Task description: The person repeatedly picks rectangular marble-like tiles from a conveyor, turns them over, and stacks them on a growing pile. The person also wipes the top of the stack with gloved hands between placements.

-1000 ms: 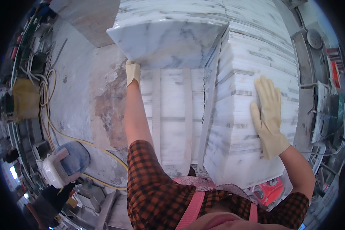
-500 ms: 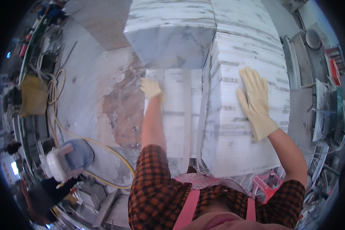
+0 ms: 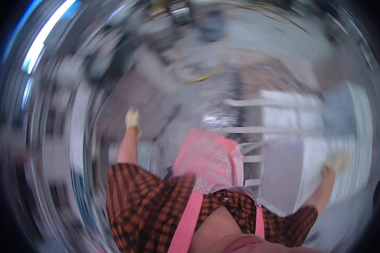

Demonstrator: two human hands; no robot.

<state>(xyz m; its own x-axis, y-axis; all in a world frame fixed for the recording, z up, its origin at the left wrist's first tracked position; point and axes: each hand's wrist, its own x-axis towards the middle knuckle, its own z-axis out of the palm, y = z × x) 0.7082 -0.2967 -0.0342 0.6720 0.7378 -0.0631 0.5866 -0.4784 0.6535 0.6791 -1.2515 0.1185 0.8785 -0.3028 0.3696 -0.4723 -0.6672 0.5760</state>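
Note:
My left hand (image 3: pixel 132 119), in a cream glove, is held out to the left above a brownish flat surface, apart from the stone stacks. Motion smears its fingers, and I see nothing in it. My right hand (image 3: pixel 337 163), gloved alike, is at the tall stack of white, grey-streaked stone slabs (image 3: pixel 314 162) on the right. Its fingers are smeared too; whether it touches the stack I cannot tell. Beyond lies a lower stack of white slabs (image 3: pixel 289 117) with pale straps (image 3: pixel 278 129) across it. A pink apron (image 3: pixel 207 160) hangs at my front.
A yellow hose (image 3: pixel 202 78) curls over the grey floor ahead, near a blue bucket-like thing (image 3: pixel 211 27). Another block of stacked slabs (image 3: pixel 341 110) stands at the far right. Blurred shelves or equipment line the left side.
My view has swung to the left, so the stacks now lie on my right. My left hand has come off the lower stack and moved out left. My right hand remains by the tall stack.

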